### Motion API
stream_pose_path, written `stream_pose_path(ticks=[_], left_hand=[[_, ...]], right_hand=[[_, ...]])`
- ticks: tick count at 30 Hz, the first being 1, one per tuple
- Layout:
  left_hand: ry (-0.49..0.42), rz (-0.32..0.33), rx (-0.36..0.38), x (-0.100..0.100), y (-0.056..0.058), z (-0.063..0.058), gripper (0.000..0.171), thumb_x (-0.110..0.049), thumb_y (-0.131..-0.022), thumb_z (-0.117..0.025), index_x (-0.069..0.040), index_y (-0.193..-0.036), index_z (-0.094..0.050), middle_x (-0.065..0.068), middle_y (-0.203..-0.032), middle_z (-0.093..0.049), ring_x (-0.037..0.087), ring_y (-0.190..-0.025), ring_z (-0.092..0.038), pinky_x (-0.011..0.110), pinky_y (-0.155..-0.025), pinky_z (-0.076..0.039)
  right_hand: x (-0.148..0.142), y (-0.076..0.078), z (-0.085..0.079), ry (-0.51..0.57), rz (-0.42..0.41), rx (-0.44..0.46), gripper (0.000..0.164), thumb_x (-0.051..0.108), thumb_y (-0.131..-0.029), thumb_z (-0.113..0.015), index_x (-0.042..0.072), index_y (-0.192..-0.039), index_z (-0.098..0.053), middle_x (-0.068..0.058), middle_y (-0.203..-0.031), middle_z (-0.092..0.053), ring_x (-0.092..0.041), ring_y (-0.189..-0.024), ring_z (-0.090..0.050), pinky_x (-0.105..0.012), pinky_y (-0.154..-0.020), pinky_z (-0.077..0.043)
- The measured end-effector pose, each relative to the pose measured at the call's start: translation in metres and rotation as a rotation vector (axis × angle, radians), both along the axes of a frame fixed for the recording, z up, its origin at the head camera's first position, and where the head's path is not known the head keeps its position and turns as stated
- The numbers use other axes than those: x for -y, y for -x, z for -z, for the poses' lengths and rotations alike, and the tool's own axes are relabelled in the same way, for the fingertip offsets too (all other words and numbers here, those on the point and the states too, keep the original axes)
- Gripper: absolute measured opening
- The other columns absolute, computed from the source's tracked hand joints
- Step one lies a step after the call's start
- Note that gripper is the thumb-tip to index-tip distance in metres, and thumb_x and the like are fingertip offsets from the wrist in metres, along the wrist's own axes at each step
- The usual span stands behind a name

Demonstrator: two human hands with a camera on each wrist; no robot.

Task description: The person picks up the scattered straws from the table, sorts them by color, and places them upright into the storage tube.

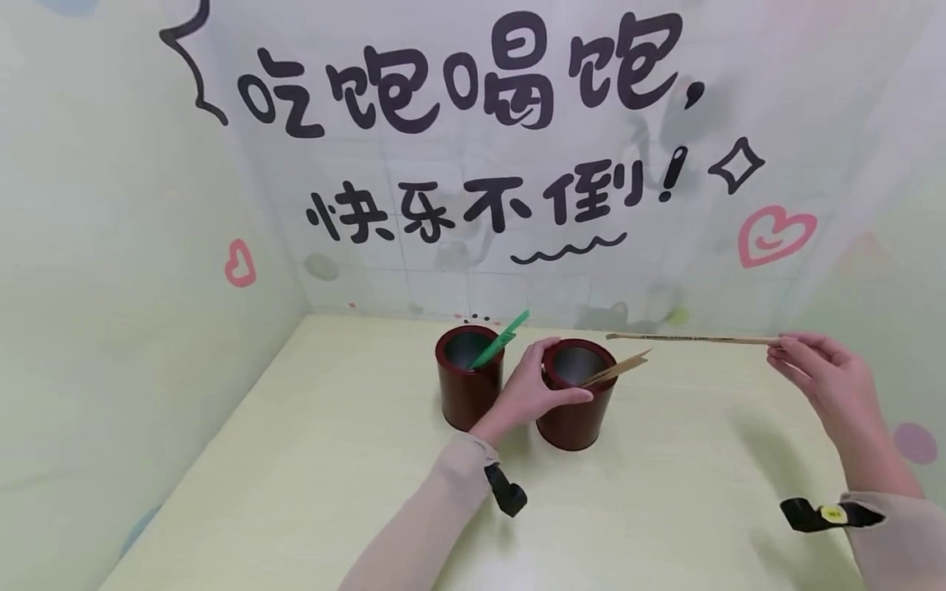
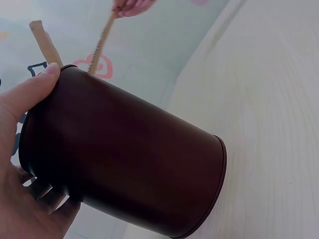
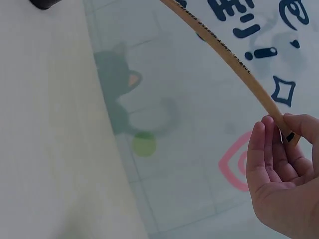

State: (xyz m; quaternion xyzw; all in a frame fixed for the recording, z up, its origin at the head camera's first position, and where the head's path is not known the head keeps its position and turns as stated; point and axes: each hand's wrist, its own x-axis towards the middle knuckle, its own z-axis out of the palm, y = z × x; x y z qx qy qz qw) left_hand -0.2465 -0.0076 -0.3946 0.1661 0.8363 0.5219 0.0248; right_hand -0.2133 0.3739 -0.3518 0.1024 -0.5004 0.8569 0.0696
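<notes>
My left hand (image 1: 534,387) grips the rim of a dark red-brown can (image 1: 578,423), thumb at the near side, fingers round the far side. Several light-brown thin sticks (image 1: 621,367) lean out of it to the right. With thumb and fingertips, my right hand (image 3: 286,174) pinches one end of a long light-brown stick (image 3: 229,55) with black print along it. It runs almost level in the head view, its far tip appearing near the can's upper right rim. A second dark red-brown can (image 1: 466,394) stands left of my left hand, with green thin strips (image 1: 495,349) leaning out.
Both cans stand on a pale wood-grain table (image 1: 310,460). A white back wall (image 1: 414,283) with black writing and hearts rises behind it. A side wall (image 1: 148,271) stands at the left, another (image 1: 909,345) at the right. Black straps (image 1: 506,490) circle both wrists.
</notes>
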Motion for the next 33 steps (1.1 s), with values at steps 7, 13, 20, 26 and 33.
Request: stream_pose_path(ticks=[7, 13, 20, 26, 33], left_hand=[[-0.008, 0.014, 0.007, -0.011, -0.002, 0.004, 0.09, -0.039, -0.079, -0.084, -0.016, -0.151, -0.035, 0.006, -0.146, -0.046, 0.022, -0.132, -0.05, 0.036, -0.104, -0.051], [0.002, 0.009, 0.015, -0.008, -0.004, 0.003, 0.089, -0.038, -0.079, -0.084, -0.015, -0.15, -0.035, 0.007, -0.146, -0.046, 0.024, -0.131, -0.05, 0.039, -0.104, -0.052], [0.005, 0.026, 0.013, -0.01, -0.005, 0.005, 0.09, -0.039, -0.079, -0.084, -0.014, -0.151, -0.034, 0.008, -0.147, -0.045, 0.023, -0.132, -0.049, 0.039, -0.107, -0.049], [0.033, 0.013, 0.009, -0.009, -0.005, 0.004, 0.093, -0.041, -0.079, -0.084, -0.012, -0.151, -0.033, 0.009, -0.146, -0.045, 0.024, -0.132, -0.05, 0.041, -0.108, -0.049], [0.247, -0.017, -0.036, -0.008, -0.026, -0.014, 0.106, -0.052, -0.08, -0.079, -0.012, -0.158, -0.02, 0.011, -0.162, -0.028, 0.029, -0.147, -0.034, 0.05, -0.115, -0.04]], right_hand=[[0.024, -0.005, -0.024, -0.146, 0.027, -0.125, 0.025, -0.012, -0.097, -0.048, -0.002, -0.105, -0.07, -0.007, -0.094, -0.076, -0.014, -0.086, -0.075, -0.025, -0.08, -0.06], [0.052, -0.004, -0.037, -0.359, 0.129, -0.166, 0.021, -0.008, -0.095, -0.057, 0.006, -0.102, -0.072, 0.002, -0.089, -0.076, -0.007, -0.078, -0.074, -0.017, -0.077, -0.059], [0.074, -0.003, -0.053, -0.435, 0.22, -0.221, 0.017, -0.005, -0.094, -0.061, 0.007, -0.101, -0.071, 0.006, -0.087, -0.076, -0.004, -0.073, -0.072, -0.013, -0.073, -0.057], [0.102, 0.01, -0.051, -0.856, 0.31, -0.282, 0.008, 0.004, -0.094, -0.066, 0.006, -0.101, -0.07, 0.019, -0.085, -0.071, 0.003, -0.07, -0.067, -0.008, -0.07, -0.055], [0.125, 0.019, -0.036, -1.166, 0.18, -0.251, 0.03, 0.015, -0.097, -0.065, -0.002, -0.121, -0.064, -0.006, -0.105, -0.072, 0.015, -0.084, -0.061, -0.006, -0.077, -0.051]])
